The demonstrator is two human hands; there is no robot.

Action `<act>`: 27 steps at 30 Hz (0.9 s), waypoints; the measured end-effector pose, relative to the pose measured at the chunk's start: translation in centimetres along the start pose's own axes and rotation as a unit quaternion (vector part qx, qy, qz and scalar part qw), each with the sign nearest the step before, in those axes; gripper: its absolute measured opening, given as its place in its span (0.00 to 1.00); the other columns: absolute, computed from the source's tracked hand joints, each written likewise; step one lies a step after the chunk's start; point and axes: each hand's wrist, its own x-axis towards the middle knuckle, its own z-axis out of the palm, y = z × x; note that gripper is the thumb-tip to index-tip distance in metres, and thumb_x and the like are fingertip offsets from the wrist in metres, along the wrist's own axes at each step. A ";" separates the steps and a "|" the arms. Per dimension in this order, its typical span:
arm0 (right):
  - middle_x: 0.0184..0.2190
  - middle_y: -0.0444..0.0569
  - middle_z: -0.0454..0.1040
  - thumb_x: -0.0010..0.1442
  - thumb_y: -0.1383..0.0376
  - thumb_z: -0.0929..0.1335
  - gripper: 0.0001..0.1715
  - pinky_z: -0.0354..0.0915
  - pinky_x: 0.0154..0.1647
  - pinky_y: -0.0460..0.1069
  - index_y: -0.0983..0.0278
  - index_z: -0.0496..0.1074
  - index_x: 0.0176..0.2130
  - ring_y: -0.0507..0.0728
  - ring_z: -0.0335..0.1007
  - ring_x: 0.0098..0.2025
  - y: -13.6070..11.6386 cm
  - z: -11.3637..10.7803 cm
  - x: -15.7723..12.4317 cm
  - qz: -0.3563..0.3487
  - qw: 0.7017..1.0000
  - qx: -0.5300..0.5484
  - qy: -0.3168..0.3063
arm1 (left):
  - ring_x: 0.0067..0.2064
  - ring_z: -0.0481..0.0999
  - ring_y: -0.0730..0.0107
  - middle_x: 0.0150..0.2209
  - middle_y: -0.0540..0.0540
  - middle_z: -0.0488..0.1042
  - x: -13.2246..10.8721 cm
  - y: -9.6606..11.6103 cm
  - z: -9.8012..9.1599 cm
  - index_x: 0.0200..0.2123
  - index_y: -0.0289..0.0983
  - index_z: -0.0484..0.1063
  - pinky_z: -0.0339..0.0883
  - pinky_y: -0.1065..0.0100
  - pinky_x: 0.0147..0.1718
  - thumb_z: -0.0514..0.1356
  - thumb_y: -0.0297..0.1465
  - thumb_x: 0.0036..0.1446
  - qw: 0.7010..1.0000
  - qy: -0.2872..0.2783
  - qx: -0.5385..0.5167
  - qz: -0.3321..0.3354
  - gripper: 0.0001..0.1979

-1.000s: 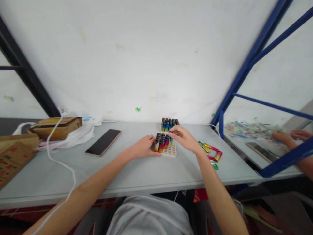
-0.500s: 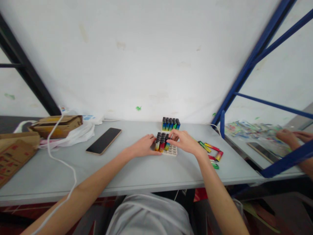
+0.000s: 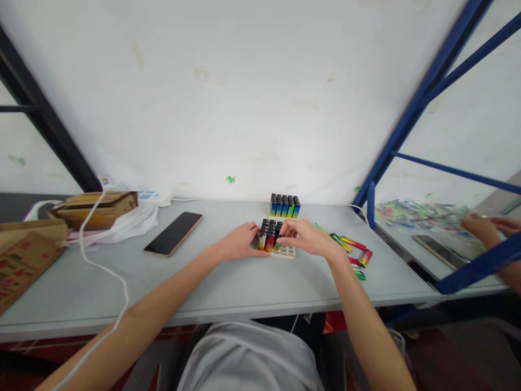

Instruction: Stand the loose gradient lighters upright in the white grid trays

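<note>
A white holed tray sits on the table, its left part filled with upright lighters with black tops and yellow, red or silver bodies. My left hand grips the tray's left side, thumb along the front and fingers toward the back. Over the tray's right part, my right hand is closed, its fingertips on a lighter at the edge of the filled rows. The fingers partly hide that lighter. Behind stands a second block of lighters, blue, green and yellow.
Loose lighters lie right of my right arm. A phone lies to the left, beyond it a plastic bag and cardboard boxes. A white cable crosses the left side. Past the blue frame, another person's hands handle plastic packets.
My right hand has come down slightly over the tray, its fingers lower on the lighter, which now stands deeper among the others. My left hand has stayed in place.
</note>
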 end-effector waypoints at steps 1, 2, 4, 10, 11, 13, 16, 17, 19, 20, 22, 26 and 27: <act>0.31 0.46 0.80 0.65 0.60 0.73 0.10 0.66 0.36 0.49 0.62 0.72 0.37 0.57 0.76 0.34 0.2 0.1 0.1 0.006 1.000 -0.003 0.009 | 0.47 0.75 0.49 0.45 0.39 0.74 0.0 0.0 0.0 0.44 0.36 0.75 0.69 0.56 0.49 0.63 0.61 0.56 1.000 -0.002 0.001 0.000 0.33; 0.31 0.46 0.80 0.65 0.61 0.74 0.10 0.66 0.36 0.49 0.62 0.71 0.37 0.57 0.76 0.33 0.4 0.3 0.2 0.012 1.000 -0.008 0.019 | 0.47 0.75 0.49 0.44 0.38 0.74 0.0 0.0 0.0 0.44 0.36 0.75 0.69 0.56 0.49 0.63 0.61 0.56 1.000 -0.003 0.004 0.000 0.33; 0.30 0.45 0.79 0.63 0.62 0.75 0.11 0.66 0.36 0.49 0.62 0.70 0.37 0.57 0.76 0.33 0.7 0.6 0.4 0.022 0.999 -0.023 0.036 | 0.47 0.75 0.49 0.44 0.38 0.74 0.0 0.0 -0.1 0.44 0.35 0.74 0.69 0.56 0.49 0.63 0.61 0.56 1.000 -0.006 0.010 0.000 0.33; 0.30 0.45 0.80 0.64 0.53 0.73 0.16 0.67 0.34 0.49 0.61 0.71 0.42 0.57 0.77 0.32 1.4 -1.2 -0.7 0.046 0.996 -0.001 0.075 | 0.47 0.75 0.49 0.45 0.38 0.74 0.1 -0.2 0.0 0.45 0.35 0.75 0.68 0.55 0.50 0.62 0.62 0.56 1.000 -0.003 -0.004 0.006 0.34; 0.30 0.46 0.81 0.66 0.53 0.71 0.15 0.68 0.34 0.49 0.61 0.71 0.42 0.57 0.77 0.31 1.7 -2.0 -1.2 0.053 0.995 -0.007 0.089 | 0.48 0.75 0.48 0.45 0.38 0.74 0.1 -0.2 0.0 0.45 0.35 0.75 0.69 0.55 0.50 0.63 0.62 0.56 1.000 -0.002 -0.006 0.004 0.34; 0.31 0.47 0.81 0.68 0.53 0.69 0.14 0.68 0.34 0.50 0.62 0.74 0.41 0.57 0.76 0.31 2.6 -3.9 -2.4 0.074 0.989 -0.048 0.123 | 0.48 0.75 0.48 0.45 0.38 0.74 0.1 -0.2 0.0 0.45 0.35 0.75 0.69 0.55 0.51 0.63 0.62 0.55 1.000 -0.005 -0.005 -0.003 0.35; 0.34 0.50 0.83 0.65 0.57 0.70 0.10 0.69 0.39 0.51 0.61 0.77 0.39 0.59 0.79 0.36 5.0 -6.5 -4.5 0.140 0.971 -0.134 0.142 | 0.48 0.75 0.48 0.45 0.37 0.75 0.1 -0.1 -0.1 0.45 0.35 0.76 0.69 0.55 0.51 0.62 0.63 0.55 1.000 -0.006 -0.005 -0.005 0.36; 0.34 0.51 0.84 0.64 0.59 0.71 0.09 0.70 0.41 0.51 0.62 0.78 0.39 0.60 0.80 0.37 6.0 -7.1 -5.2 0.169 0.965 -0.151 0.133 | 0.48 0.75 0.48 0.45 0.37 0.75 0.1 -0.1 -0.1 0.44 0.35 0.76 0.69 0.55 0.51 0.62 0.63 0.55 1.000 -0.004 -0.007 -0.004 0.36; 0.36 0.53 0.84 0.60 0.63 0.73 0.08 0.70 0.42 0.51 0.62 0.81 0.41 0.61 0.80 0.40 7.9 -7.9 -6.3 0.219 0.956 -0.164 0.107 | 0.47 0.75 0.49 0.44 0.37 0.75 0.1 -0.1 -0.1 0.43 0.35 0.76 0.70 0.54 0.50 0.62 0.64 0.54 1.000 0.002 -0.011 -0.001 0.36; 0.37 0.53 0.84 0.58 0.64 0.74 0.10 0.71 0.43 0.51 0.62 0.82 0.41 0.61 0.80 0.40 8.7 -8.1 -6.7 0.239 0.953 -0.166 0.089 | 0.46 0.75 0.49 0.44 0.38 0.75 0.1 -0.1 -0.1 0.43 0.36 0.76 0.70 0.55 0.50 0.62 0.64 0.54 1.000 0.004 -0.012 0.000 0.35; 0.39 0.53 0.84 0.54 0.66 0.75 0.13 0.71 0.42 0.52 0.62 0.83 0.42 0.62 0.80 0.41 10.1 -8.2 -7.1 0.270 0.949 -0.155 0.044 | 0.47 0.75 0.49 0.44 0.38 0.75 0.1 -0.2 0.0 0.43 0.36 0.76 0.70 0.55 0.50 0.62 0.63 0.54 1.000 0.004 -0.013 -0.001 0.35; 0.41 0.51 0.83 0.48 0.69 0.75 0.19 0.71 0.38 0.50 0.62 0.85 0.42 0.61 0.80 0.39 11.6 -7.5 -6.9 0.300 0.944 -0.136 -0.015 | 0.48 0.75 0.48 0.46 0.37 0.75 0.1 -0.2 -0.1 0.44 0.36 0.75 0.70 0.53 0.52 0.63 0.62 0.55 1.000 -0.004 -0.012 -0.002 0.34; 0.40 0.51 0.83 0.47 0.69 0.75 0.19 0.70 0.37 0.50 0.61 0.85 0.42 0.61 0.79 0.39 11.9 -7.3 -6.8 0.299 0.944 -0.139 -0.018 | 0.48 0.75 0.47 0.46 0.36 0.75 0.1 -0.2 -0.1 0.44 0.36 0.75 0.70 0.53 0.52 0.63 0.62 0.55 1.000 -0.005 -0.012 -0.002 0.34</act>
